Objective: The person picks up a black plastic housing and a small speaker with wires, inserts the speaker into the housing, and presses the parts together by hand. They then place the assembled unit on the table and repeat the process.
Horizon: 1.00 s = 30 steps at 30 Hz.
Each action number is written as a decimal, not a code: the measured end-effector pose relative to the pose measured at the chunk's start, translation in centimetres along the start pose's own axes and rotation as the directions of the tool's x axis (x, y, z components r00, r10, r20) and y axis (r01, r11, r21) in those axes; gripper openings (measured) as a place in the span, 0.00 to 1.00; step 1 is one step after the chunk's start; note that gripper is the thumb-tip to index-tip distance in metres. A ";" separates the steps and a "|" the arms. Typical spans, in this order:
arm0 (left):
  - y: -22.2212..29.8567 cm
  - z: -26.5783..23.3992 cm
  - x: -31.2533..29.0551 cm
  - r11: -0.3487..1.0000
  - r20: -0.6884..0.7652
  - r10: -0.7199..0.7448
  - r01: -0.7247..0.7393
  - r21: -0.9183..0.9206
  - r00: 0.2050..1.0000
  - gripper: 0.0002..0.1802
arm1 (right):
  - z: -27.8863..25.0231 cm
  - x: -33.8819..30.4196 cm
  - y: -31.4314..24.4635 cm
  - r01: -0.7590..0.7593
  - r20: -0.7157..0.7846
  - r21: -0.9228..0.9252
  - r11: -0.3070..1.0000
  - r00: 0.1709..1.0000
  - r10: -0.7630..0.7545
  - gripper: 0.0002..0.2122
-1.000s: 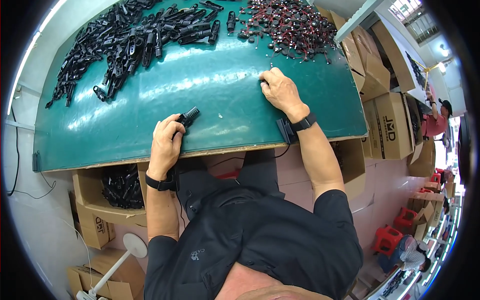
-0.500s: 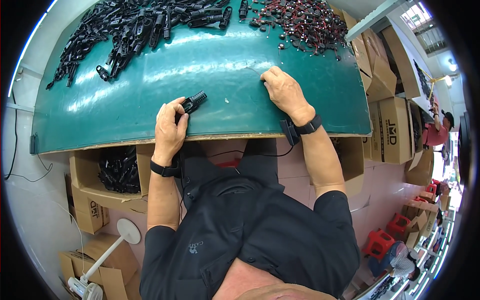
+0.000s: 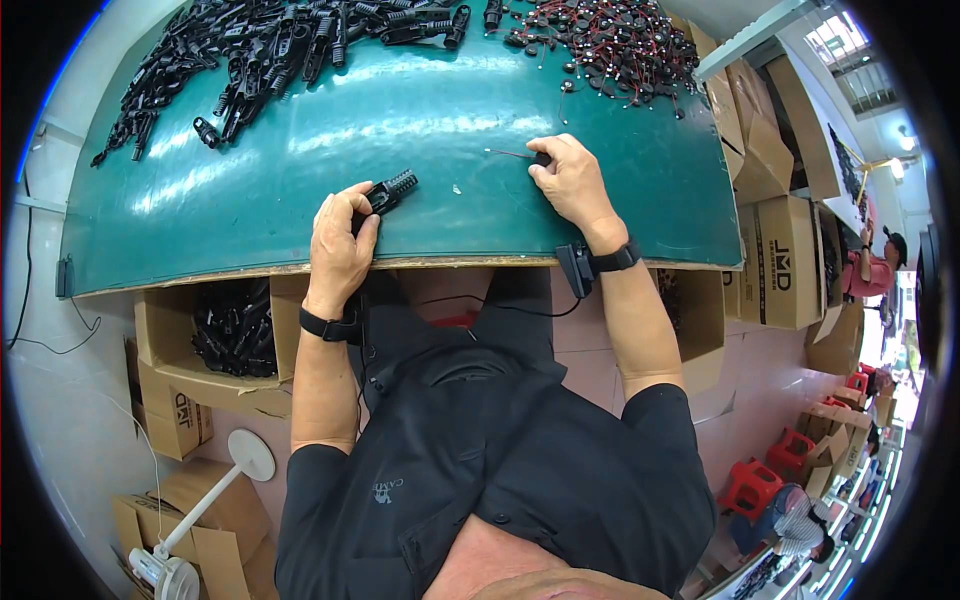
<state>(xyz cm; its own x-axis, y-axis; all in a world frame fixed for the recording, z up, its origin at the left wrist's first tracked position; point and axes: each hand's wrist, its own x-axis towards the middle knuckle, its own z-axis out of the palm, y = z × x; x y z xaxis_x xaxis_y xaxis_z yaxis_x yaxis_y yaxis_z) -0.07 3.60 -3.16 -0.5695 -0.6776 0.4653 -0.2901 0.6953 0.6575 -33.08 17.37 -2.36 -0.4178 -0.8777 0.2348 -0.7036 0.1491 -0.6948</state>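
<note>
My left hand [image 3: 340, 240] is closed on a black plastic housing with a ribbed end [image 3: 392, 192], just above the near part of the green table [image 3: 440, 235]. The ribbed end points away to the right; my fingers hide the other end. To the right, my right hand [image 3: 573, 180] pinches a small black round part with thin wires [image 3: 542, 159]. Its wires stretch leftward over the table, ending in a pale tip. The two hands are well apart.
Black housings [image 3: 270, 65] lie heaped at the far left, with one loose housing [image 3: 206, 132] nearer. Wired round parts [image 3: 625, 50] are piled at the far right. Under the table edge stands a carton of black parts [image 3: 235, 330]. More cartons [image 3: 785, 260] stand right of the table.
My right hand has turned a little, so the black round part and its wires now show. My left hand keeps its hold on the housing, almost unmoved.
</note>
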 end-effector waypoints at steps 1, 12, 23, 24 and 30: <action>0.0 0.0 -0.1 1.000 -0.001 -0.009 0.009 -0.008 1.000 0.13 | 0.1 0.0 0.1 0.139 -0.049 -0.209 0.968 0.987 -0.153 0.13; 0.6 -0.5 -0.1 0.999 0.011 -0.046 0.046 0.023 0.999 0.25 | -0.3 -0.6 0.1 0.086 -0.161 -0.326 0.942 0.976 -0.145 0.11; 0.5 -0.5 0.1 0.990 0.044 -0.015 0.009 0.141 0.999 0.25 | -0.8 -0.2 1.0 0.069 -0.173 -0.280 0.957 0.978 -0.121 0.10; 0.5 -0.5 0.1 0.990 0.048 -0.016 0.009 0.141 0.999 0.25 | -0.9 -0.3 0.7 0.085 -0.165 -0.288 0.954 0.977 -0.137 0.10; 0.5 -0.7 0.1 0.990 0.069 -0.061 0.051 0.134 0.996 0.26 | -1.3 -0.1 0.9 0.039 -0.088 -0.252 0.967 0.994 -0.064 0.10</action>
<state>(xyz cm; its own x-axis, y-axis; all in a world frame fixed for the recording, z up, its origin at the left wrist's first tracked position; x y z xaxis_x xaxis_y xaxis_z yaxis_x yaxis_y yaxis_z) 0.29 3.74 -2.39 -0.6024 -0.7006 0.3824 -0.4191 0.6854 0.5954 -34.40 18.18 -2.11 -0.4213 -0.8417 0.3377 -0.8418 0.2245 -0.4909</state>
